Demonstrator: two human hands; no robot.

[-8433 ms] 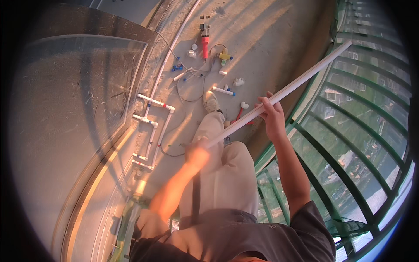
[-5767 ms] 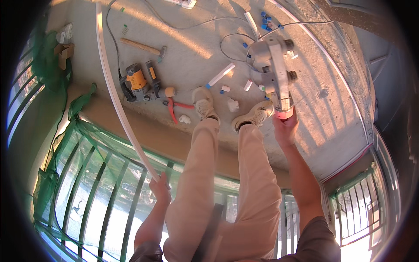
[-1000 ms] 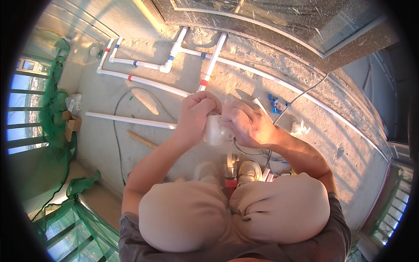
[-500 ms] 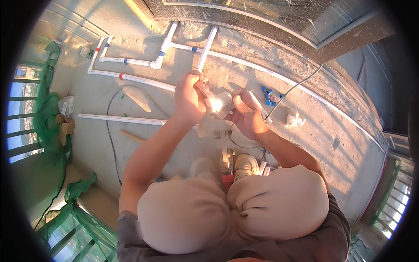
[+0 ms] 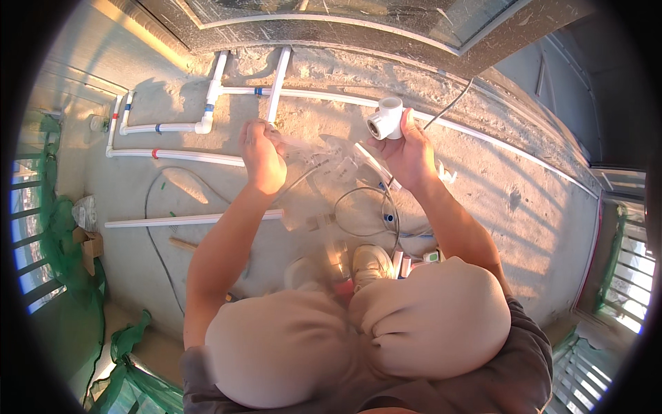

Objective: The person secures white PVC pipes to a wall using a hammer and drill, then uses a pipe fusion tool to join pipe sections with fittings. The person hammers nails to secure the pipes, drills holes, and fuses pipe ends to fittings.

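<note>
My right hand (image 5: 412, 153) grips a white tee-shaped pipe fitting (image 5: 389, 116) between thumb and fingers. One opening of the fitting faces left and looks dark and metallic inside. Well apart from it, my left hand (image 5: 263, 155) is closed on a clear plastic wrapper (image 5: 300, 143), which trails toward the middle and is hard to make out. Just below the fitting, beside my right hand, is a short white pipe piece (image 5: 372, 162); whether it touches the hand I cannot tell.
White pipes (image 5: 196, 159) with coloured bands run along the floor by the wall. A loose white pipe (image 5: 165, 222) lies at left, near a cardboard box (image 5: 89, 248). A grey cable (image 5: 338, 200) loops ahead of my shoes (image 5: 372, 265). Green netting (image 5: 62, 228) hangs at the left window.
My hands have moved apart. The tee fitting, earlier between both hands, is now in my right hand alone, while my left keeps the wrapper. The whole view has shifted, moving the floor things leftward.
</note>
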